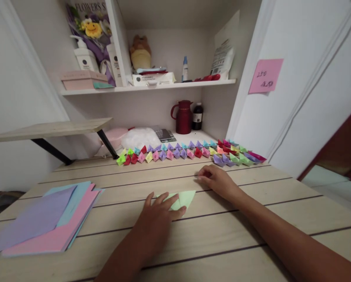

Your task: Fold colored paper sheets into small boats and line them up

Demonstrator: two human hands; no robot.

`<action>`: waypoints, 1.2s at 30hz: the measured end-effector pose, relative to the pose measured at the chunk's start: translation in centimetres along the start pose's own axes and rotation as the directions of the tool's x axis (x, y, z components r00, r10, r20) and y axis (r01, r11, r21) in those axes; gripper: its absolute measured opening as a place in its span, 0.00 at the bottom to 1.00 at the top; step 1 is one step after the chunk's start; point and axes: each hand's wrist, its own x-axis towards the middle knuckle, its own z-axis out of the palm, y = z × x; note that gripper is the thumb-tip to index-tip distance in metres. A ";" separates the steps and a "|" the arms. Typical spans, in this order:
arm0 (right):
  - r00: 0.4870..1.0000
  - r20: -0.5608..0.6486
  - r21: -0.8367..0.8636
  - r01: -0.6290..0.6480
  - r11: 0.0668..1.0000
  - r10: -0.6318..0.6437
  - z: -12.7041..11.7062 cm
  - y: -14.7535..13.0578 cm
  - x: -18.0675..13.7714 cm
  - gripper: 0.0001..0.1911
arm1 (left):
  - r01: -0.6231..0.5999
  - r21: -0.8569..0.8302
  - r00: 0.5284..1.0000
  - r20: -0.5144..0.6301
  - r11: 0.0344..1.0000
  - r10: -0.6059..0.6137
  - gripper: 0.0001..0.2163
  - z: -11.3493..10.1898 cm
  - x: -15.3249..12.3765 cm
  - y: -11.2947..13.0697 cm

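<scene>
A pale green sheet of folded paper (187, 198) lies flat on the wooden table, its pointed corner toward the upper right. My left hand (160, 213) rests on it with fingers spread, covering its left part. To the right and a little farther away, my right hand (215, 178) hovers at or just above the table, apart from the paper. Its fingers are curled with the thumb and fingertips close together; whether anything small is between them I cannot make out. Beyond both hands stand rows of small folded paper boats (183, 153) in many colours.
At the left lies a stack of coloured paper (43, 219), purple on top. A small raised wooden shelf (54, 128) on black legs stands behind it. Farther back are a red jug (183, 117), a dark bottle (197, 116) and a white shelf (152, 88) with several items.
</scene>
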 end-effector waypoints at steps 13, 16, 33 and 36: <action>0.996 0.074 -0.182 -0.036 0.983 0.051 0.3 -0.1 0.3 0.10 | 0.054 0.013 0.999 -0.005 0.998 -0.054 0.33 -0.5 -0.6 0.7; 1.000 0.019 -0.178 -0.019 0.984 0.023 0.5 -0.7 0.1 0.12 | 0.071 0.008 0.997 -0.008 0.997 -0.071 0.31 -0.4 -0.6 0.6; 0.948 0.296 0.217 0.054 0.975 -0.119 2.6 -5.4 -1.8 0.10 | 0.057 -0.020 0.989 -0.134 0.998 -0.059 0.16 -0.8 -0.7 1.6; 0.943 0.311 0.293 0.020 0.956 -0.115 2.8 -5.5 -1.9 0.13 | 0.069 -0.062 0.989 -0.129 0.996 -0.076 0.16 -1.5 -0.9 2.0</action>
